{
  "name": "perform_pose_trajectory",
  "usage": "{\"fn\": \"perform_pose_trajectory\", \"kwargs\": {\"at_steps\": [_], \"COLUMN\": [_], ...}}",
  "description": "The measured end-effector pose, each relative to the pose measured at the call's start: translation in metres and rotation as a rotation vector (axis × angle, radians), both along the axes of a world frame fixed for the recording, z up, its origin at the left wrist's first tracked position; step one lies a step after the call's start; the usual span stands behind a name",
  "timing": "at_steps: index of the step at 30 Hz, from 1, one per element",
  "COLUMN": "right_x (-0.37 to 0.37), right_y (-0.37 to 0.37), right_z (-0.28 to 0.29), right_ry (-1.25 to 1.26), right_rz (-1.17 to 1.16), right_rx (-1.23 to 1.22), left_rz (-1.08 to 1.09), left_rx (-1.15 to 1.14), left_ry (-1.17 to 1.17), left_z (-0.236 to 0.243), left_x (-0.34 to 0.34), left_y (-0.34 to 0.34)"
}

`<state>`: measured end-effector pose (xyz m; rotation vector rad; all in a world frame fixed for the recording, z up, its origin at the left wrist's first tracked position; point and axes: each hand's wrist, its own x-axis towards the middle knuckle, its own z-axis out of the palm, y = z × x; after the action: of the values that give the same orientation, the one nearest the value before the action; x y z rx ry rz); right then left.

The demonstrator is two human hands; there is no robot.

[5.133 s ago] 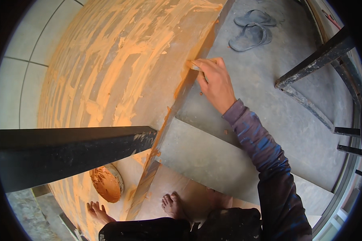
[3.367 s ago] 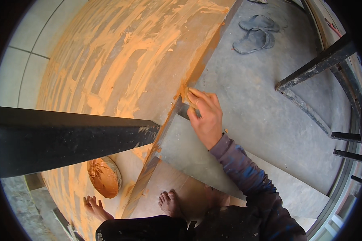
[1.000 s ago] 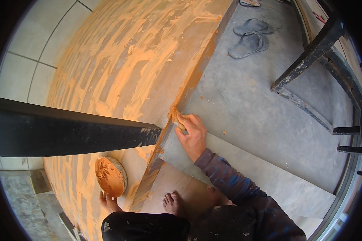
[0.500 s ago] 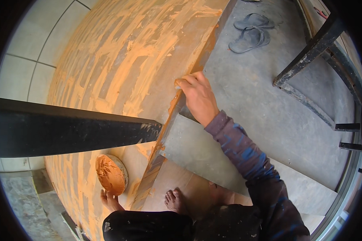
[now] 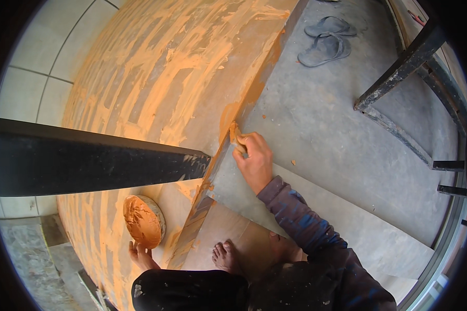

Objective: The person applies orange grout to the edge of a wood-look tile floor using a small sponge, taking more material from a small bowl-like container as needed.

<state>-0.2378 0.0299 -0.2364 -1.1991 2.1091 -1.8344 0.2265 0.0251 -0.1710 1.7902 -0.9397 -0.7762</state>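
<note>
head view: right hand (image 5: 254,161) lower on wall edge (image 5: 228,140) now.

My right hand (image 5: 254,160) presses a small flat scraper (image 5: 235,136), smeared orange, against the wall's (image 5: 192,83) lower edge where it meets the grey floor. My left hand (image 5: 140,255) holds up a round pan (image 5: 143,222) heaped with orange putty (near the wall's base).

Grey concrete floor (image 5: 347,129), right half of frame; pair of grey flip-flops (image 5: 327,39) upper right, black metal frame (image 5: 399,78) at right edge.
</note>
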Motion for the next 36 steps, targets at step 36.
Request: {"fn": "perform_pose_trajectory", "kwargs": {"at_steps": [36], "right_x": [-0.072], "right_y": [-0.043], "right_z": [-0.022], "right_ry": [-1.474], "right_rz": [0.268], "right_rx": [0.366], "left_rz": [-0.275], "left_rx": [-0.009], "left_ry": [-0.611], "left_z": [0.011], "left_x": [-0.003], "left_y": [0.003]}}
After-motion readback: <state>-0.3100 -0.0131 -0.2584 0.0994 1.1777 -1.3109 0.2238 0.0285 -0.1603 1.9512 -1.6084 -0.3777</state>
